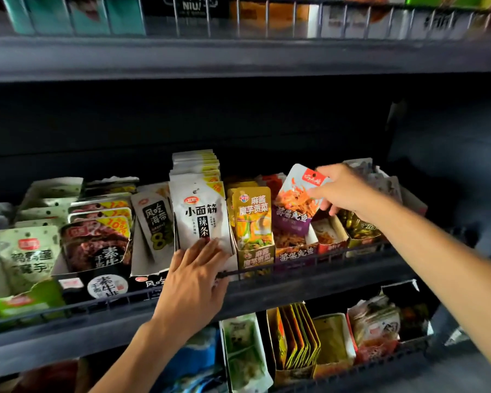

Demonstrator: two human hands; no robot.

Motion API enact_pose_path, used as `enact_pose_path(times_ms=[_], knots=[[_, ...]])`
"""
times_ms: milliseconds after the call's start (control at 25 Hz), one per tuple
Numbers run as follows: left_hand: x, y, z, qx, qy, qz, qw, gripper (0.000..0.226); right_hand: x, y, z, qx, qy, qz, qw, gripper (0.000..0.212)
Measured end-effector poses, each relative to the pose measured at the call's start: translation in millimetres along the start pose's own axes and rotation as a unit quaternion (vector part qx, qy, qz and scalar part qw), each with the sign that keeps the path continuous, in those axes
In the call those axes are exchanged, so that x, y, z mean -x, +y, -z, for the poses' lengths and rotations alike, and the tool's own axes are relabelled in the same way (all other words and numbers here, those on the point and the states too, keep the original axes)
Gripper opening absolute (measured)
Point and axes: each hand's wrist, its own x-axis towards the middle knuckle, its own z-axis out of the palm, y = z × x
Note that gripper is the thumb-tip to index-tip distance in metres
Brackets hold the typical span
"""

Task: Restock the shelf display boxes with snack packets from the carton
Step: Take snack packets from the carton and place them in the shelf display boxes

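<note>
My right hand (342,191) pinches the top of a purple and white snack packet (294,205), which stands tilted in the purple display box (295,255) on the middle shelf. My left hand (194,275) rests flat with fingers spread against the bottom of the front white packet (200,214) in a tall stack of the same packets. A yellow display box (255,258) of yellow packets stands between the two. No carton is in view.
The wire rail (338,258) runs along the middle shelf's front edge. Other display boxes fill the shelf: green and dark ones at left (97,251), red and olive ones at right (330,239). Shelves above and below (295,336) hold more packets.
</note>
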Motion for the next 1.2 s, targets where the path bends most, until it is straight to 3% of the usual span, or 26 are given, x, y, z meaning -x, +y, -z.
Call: enact_pose_path(times_ms=[80,200,320,440,520,680,800,880,960,1080,1160,1200], knots=[[1,-1,-2,-0.006,-0.010,-0.001,1.000,0.046,-9,-2,-5,0.053,-0.056,-0.001,0.997,0.053],[0,-1,-2,-0.006,-0.007,-0.007,1.000,0.047,-24,-12,-17,0.149,-0.103,0.033,0.983,0.048],[4,-3,-3,-0.014,0.000,-0.026,1.000,0.055,-30,-5,-42,0.199,-0.116,0.052,0.972,0.057],[2,-10,-4,-0.021,0.000,-0.047,0.999,0.066,-8,3,-54,0.185,0.040,0.071,0.979,0.042],[6,-8,-3,-0.007,0.006,-0.036,0.999,0.070,24,8,-66,0.172,0.131,0.108,0.970,0.044],[74,-4,-3,0.080,0.095,0.067,0.990,0.071,115,4,-122,0.049,0.121,0.166,0.977,0.052],[179,-15,-23,0.222,0.132,0.240,0.936,0.061,179,9,-195,-0.008,0.127,0.233,0.964,0.035],[256,-34,-40,0.290,0.047,0.379,0.878,0.047,230,23,-264,-0.026,0.039,0.218,0.975,0.021],[330,-55,-62,0.283,-0.133,0.435,0.844,0.031,282,40,-327,-0.004,-0.146,0.107,0.984,0.015],[421,-71,-94,0.217,-0.347,0.425,0.808,0.036,349,82,-394,0.091,-0.430,-0.017,0.898,0.026],[449,-78,-113,0.208,-0.414,0.434,0.772,0.044,373,107,-420,0.116,-0.507,-0.051,0.853,0.043],[451,-79,-118,0.202,-0.448,0.411,0.768,0.041,379,117,-433,0.133,-0.511,-0.048,0.848,0.050]])
